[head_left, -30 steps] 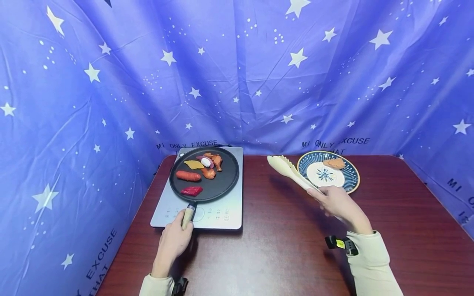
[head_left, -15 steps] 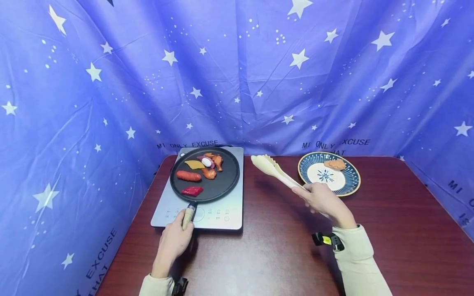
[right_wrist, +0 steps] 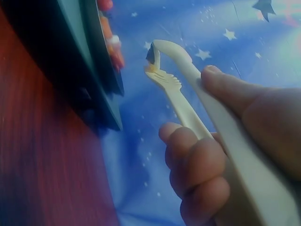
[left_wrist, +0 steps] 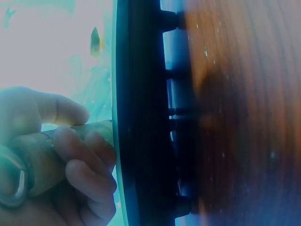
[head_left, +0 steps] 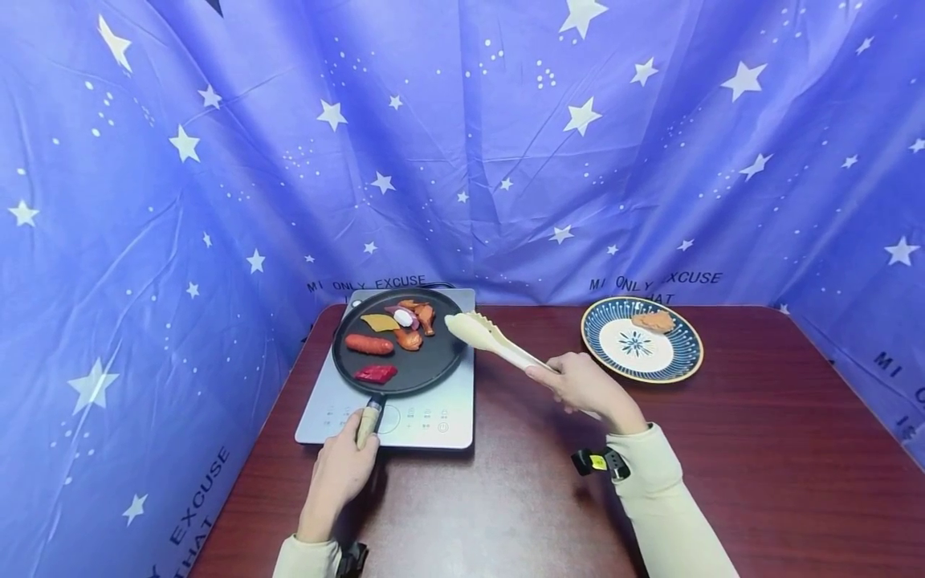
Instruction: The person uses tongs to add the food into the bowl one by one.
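Note:
In the head view my left hand (head_left: 343,466) grips the tan and black handle (head_left: 369,420) of a round black frying pan (head_left: 433,373). Inside the pan lie a sausage (head_left: 369,344), a red piece (head_left: 376,374), a yellow slice (head_left: 379,322), a drumstick (head_left: 425,317) and other food pieces. With its fingers curled round them, my right hand (head_left: 588,388) holds cream tongs (head_left: 480,333), whose tips overlap the pan's right rim. The right wrist view shows a small dark and orange patch between the tong tips; I cannot tell what it is.
The pan rests on a silver induction cooker (head_left: 340,433) at the table's left. A blue-patterned plate (head_left: 625,347) with one brown food piece (head_left: 653,322) stands at the back right. A blue starry curtain (head_left: 462,144) surrounds the brown table (head_left: 780,449).
My right hand has moved left with the tongs, from in front of the plate to the pan's right rim. The left hand, the pan and the food pieces have stayed put.

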Demonstrator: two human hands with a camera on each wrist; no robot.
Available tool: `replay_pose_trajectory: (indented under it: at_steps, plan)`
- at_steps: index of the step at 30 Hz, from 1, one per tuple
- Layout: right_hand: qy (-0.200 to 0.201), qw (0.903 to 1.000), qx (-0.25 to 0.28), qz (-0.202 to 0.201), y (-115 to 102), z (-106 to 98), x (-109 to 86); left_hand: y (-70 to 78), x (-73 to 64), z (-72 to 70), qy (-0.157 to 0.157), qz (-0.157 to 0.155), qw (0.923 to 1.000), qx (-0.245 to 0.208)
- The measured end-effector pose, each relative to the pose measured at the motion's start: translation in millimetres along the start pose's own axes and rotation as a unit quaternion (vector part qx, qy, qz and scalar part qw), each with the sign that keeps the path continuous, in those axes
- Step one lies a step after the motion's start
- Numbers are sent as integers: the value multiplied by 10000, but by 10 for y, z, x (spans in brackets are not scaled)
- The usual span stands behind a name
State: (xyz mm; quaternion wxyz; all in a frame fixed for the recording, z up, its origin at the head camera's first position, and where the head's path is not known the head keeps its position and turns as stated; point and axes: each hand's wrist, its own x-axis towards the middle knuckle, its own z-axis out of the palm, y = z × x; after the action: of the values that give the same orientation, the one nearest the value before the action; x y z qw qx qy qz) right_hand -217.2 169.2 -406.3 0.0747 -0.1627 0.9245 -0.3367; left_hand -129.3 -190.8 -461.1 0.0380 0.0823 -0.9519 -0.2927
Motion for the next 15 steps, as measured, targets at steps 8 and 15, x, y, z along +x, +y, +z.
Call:
replay_pose_trajectory:
  at_steps: [8, 15]
  plan:
    - [-276, 9996, -8, 20, -167, 190, 131, 2, 5, 7, 5, 8, 10000, -9]
    - [-380, 9993, -63, 9, -237, 296, 195, -9, 8, 8, 10, 4, 10000, 17]
